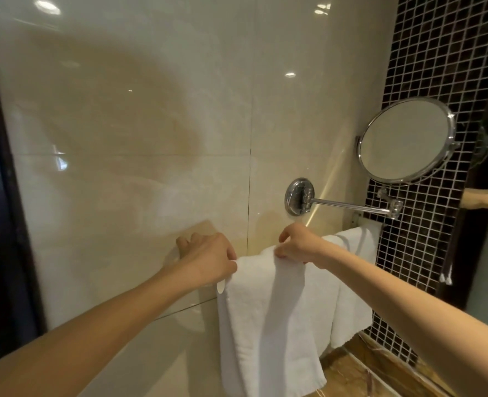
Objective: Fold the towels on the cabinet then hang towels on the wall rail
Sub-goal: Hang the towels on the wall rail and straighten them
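The towel [265, 325] is white and hangs folded against the wall, its top fold draped between the two hands and its long front panel falling straight down below them. The rail under it is hidden by the cloth. The left hand [208, 259] has its fingers curled at the towel's upper left corner, the thumb pinching the cloth edge; the fingertips reach behind and cannot be seen clearly. The right hand [297, 245] pinches the top fold at the upper right corner, fingers bent downward onto the cloth.

Just right of the right hand and partly behind the first towel, a second towel [351, 296] hangs at the same height, also white. Above the right hand a chrome mount [298, 196] is fixed to the wall, and a thin arm [351, 206] runs from it to the right, carrying a round mirror [406, 140] tilted up and well above the hands. Behind both hands is a glossy beige tile wall [122, 110]; right of the mirror is dark mosaic tile [437, 53]. Below the right forearm lies a brown table [348, 371].
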A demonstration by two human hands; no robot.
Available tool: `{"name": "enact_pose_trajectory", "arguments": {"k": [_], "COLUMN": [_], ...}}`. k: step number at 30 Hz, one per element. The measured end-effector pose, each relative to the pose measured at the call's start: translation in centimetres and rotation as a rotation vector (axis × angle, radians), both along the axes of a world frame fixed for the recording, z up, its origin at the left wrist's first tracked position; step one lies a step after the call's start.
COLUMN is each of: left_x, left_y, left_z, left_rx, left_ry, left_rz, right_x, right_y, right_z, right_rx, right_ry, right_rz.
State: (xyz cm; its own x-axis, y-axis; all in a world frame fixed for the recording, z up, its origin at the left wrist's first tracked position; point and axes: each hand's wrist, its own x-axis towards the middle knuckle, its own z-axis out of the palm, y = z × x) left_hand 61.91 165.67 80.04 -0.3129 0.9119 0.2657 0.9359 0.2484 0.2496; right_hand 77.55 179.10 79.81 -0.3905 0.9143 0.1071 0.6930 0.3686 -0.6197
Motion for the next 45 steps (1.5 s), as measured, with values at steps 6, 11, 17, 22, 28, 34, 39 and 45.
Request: {"name": "enact_pose_trajectory", "arguments": {"k": [6,11,17,22,28,34,39,45], "left_x": [-0.2,-0.7,-1.3,-1.2,-1.8,-1.9,-1.3,-1.2], "left_y": [0.2,1.2,2.1,2.6,2.7,2.7,2.7,2.3], "left_z": [-0.1,-0.8,-1.7,-2.4,-2.1,-1.9,-2.2,-1.8], "left_rx": [0.039,0.028,0.024,-0.030,0.018,-0.039,-0.062,-0.059], "left_ry": [0.037,-0.043,0.009,0.089,0.040,0.069,0.126,0.151], "left_rz": [-0.018,-0.160,-0.202,-0.209,-0.196,-0.213,-0.226,-0.253], "right_x": [2.2,2.8,2.4,3.3,4.0,3.3,2.5,2.4], "right_y": [1.4,1.9,2.0,1.9,1.9,2.3,1.8,1.5], "right_z": [0.4,0.6,0.9,0.5,-0.4,0.0,0.3,0.2], "right_rx": [-0.469,-0.545,-0.525,-0.737,-0.712,-0.467,-0.314,-0.247], "right_ry": [0.401,0.396,0.377,0.557,0.550,0.402,0.317,0.204], "right_rz": [-0.037,-0.034,-0.038,0.067,0.136,-0.022,-0.109,-0.091]}}
